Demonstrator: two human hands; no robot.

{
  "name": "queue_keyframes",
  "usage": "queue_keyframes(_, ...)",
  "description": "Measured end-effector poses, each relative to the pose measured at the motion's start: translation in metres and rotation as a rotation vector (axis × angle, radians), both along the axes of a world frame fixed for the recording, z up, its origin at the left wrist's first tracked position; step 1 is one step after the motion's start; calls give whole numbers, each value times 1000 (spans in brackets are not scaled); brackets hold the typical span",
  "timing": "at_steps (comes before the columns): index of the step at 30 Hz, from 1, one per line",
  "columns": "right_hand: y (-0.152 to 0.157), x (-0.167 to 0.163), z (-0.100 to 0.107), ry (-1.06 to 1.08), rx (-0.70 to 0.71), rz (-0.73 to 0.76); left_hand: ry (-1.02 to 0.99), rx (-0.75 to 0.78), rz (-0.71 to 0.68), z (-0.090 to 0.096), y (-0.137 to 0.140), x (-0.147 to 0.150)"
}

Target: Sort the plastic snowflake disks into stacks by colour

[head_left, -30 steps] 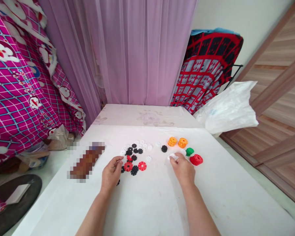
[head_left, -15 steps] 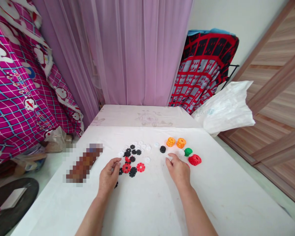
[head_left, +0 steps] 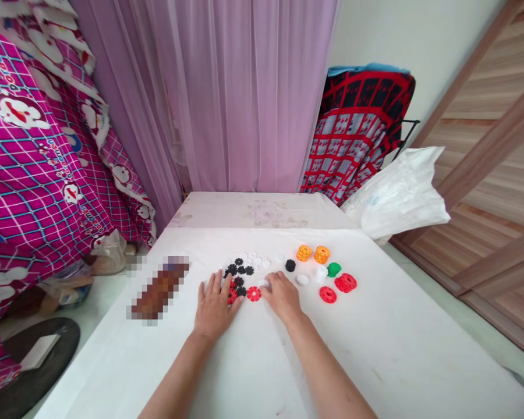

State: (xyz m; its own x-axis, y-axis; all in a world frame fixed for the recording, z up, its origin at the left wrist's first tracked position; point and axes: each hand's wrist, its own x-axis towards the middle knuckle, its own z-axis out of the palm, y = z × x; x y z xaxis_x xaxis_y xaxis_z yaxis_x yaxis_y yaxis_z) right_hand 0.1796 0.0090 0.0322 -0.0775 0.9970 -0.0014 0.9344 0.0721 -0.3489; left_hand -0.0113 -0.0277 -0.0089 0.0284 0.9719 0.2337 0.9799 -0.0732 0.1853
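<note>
My left hand (head_left: pixel 213 308) lies with its fingers spread over a loose group of notched plastic discs, partly covering black discs (head_left: pixel 241 291) and red discs (head_left: pixel 232 295). To its right is a single red disc (head_left: pixel 254 294), lying flat. The thumb and fingers of my right hand (head_left: pixel 283 297) close around a white notched disc (head_left: pixel 264 283), only part of which shows. More black discs (head_left: pixel 231 270) are beyond my left fingertips, and a cluster of white discs (head_left: pixel 255 259) lies behind them.
Right of my hands are stacked orange discs (head_left: pixel 322 254), a black stack (head_left: pixel 290 265), green discs (head_left: pixel 334 269), white discs (head_left: pixel 303 280) and red stacks (head_left: pixel 346 283). A blurred-out item (head_left: pixel 159 291) lies at the table's left. A white bag (head_left: pixel 404 195) stands beyond the right edge.
My left hand has moved right and forward, spreading its fingers over the discs. My right hand has moved left from the stacks to the white disc, uncovering a red stack and a white one.
</note>
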Motion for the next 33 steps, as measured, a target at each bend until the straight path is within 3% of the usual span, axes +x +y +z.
queue_keyframes(5,-13,17,1,3,108,-67,-82,93,-6,-2,5,-2)
queue_keyframes(8,-14,44,13,-32,196,-206,-184,159,-12,-6,3,-7)
queue_keyframes(11,-8,70,25,-100,180,-279,-268,167,5,-6,4,-11)
queue_keyframes(18,1,87,26,-242,75,-236,-513,237,76,-4,8,-18)
queue_keyframes(24,0,87,21,-271,46,-218,-538,219,76,-2,7,-20)
queue_keyframes(28,5,88,29,-235,73,-206,-568,226,74,-4,8,-20)
queue_keyframes(33,38,71,52,-260,141,7,-657,214,102,-6,11,-23)
